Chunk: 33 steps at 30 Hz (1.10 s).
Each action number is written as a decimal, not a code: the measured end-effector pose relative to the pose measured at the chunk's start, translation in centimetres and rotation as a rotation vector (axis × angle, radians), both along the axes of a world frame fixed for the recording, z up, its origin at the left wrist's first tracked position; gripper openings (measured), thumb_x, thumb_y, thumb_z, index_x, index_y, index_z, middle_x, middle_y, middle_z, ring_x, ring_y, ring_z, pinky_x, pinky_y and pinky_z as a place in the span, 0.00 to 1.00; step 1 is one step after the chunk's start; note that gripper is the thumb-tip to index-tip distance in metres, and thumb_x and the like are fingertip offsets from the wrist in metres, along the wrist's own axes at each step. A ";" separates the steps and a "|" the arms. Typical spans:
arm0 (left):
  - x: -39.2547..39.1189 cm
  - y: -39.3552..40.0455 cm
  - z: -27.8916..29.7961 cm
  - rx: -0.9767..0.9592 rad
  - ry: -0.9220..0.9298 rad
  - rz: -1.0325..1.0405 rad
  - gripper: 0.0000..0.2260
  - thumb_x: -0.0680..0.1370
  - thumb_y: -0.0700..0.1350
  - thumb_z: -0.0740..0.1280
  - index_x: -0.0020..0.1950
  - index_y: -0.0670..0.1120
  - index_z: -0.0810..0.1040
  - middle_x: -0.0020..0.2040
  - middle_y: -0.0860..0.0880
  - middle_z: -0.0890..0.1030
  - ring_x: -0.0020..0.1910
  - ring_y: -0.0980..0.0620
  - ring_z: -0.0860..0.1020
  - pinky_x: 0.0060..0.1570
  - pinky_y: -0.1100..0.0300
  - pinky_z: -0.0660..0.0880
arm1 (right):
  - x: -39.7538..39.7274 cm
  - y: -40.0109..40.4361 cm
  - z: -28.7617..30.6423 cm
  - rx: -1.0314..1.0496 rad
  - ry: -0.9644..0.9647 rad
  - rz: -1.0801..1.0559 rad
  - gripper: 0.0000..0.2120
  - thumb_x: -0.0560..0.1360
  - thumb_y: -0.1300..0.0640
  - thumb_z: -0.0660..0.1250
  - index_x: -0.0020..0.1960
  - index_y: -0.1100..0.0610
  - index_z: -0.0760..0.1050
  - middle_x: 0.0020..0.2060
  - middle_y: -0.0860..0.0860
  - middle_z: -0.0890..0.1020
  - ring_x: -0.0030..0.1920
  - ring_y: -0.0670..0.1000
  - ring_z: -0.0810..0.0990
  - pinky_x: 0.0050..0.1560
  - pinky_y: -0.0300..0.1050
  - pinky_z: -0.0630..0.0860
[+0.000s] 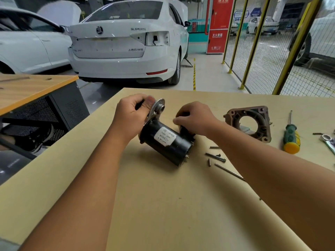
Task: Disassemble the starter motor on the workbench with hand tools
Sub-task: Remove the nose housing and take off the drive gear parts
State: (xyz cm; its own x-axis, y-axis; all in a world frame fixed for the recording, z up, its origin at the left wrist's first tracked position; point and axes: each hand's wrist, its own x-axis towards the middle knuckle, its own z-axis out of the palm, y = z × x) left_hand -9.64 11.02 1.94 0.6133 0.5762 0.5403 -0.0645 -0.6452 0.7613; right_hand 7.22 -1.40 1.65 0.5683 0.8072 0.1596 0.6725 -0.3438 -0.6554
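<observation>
Workbench (163, 205), left hand (132, 113) gripping starter motor (165, 142), right hand (195, 117) beside

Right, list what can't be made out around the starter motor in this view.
- Head view: what the right hand grips at the black cylindrical motor body; its curled fingers cover it.
- The white label text: too small and blurred.
- The silver wrench: cut off by the right edge.
- The left hand fingertips behind the round metal end plate.

Wrench (329, 142) cut off — motor label (165, 136) perhaps unreadable.
</observation>
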 end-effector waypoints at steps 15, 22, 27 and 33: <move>-0.6 1.4 -0.3 -0.200 0.343 -0.066 0.22 0.86 0.56 0.59 0.49 0.39 0.83 0.38 0.41 0.77 0.34 0.46 0.74 0.32 0.53 0.73 | -8.6 -4.0 -0.4 -0.078 -0.452 0.029 0.26 0.66 0.31 0.68 0.49 0.52 0.75 0.37 0.49 0.77 0.43 0.52 0.75 0.36 0.47 0.70; -1.0 2.3 -0.8 -0.136 0.302 0.070 0.21 0.87 0.53 0.60 0.37 0.54 0.82 0.33 0.53 0.80 0.28 0.60 0.76 0.25 0.65 0.74 | -8.8 -4.8 -0.6 -0.066 -0.408 0.051 0.21 0.65 0.34 0.69 0.47 0.49 0.75 0.37 0.46 0.75 0.37 0.47 0.74 0.32 0.46 0.69; -0.8 3.0 -1.3 -0.118 0.319 0.168 0.23 0.88 0.52 0.57 0.41 0.39 0.76 0.34 0.48 0.74 0.36 0.47 0.70 0.39 0.55 0.66 | -8.6 -6.0 -0.3 -0.077 -0.336 0.057 0.21 0.63 0.37 0.71 0.47 0.49 0.72 0.40 0.47 0.75 0.37 0.48 0.75 0.35 0.49 0.75; -0.9 2.8 -1.3 -0.146 0.266 0.216 0.23 0.88 0.52 0.57 0.47 0.32 0.74 0.38 0.43 0.73 0.39 0.48 0.70 0.42 0.53 0.67 | -9.0 -7.0 0.2 -0.077 -0.326 0.082 0.21 0.65 0.37 0.71 0.49 0.50 0.73 0.40 0.46 0.76 0.39 0.49 0.76 0.40 0.51 0.77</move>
State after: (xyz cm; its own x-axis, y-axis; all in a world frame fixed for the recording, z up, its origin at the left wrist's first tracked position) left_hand -10.56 13.84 0.61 0.5774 0.7665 0.2813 0.2734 -0.5062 0.8180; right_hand -1.74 -8.39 1.82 0.4297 0.8651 0.2587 0.8699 -0.3199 -0.3754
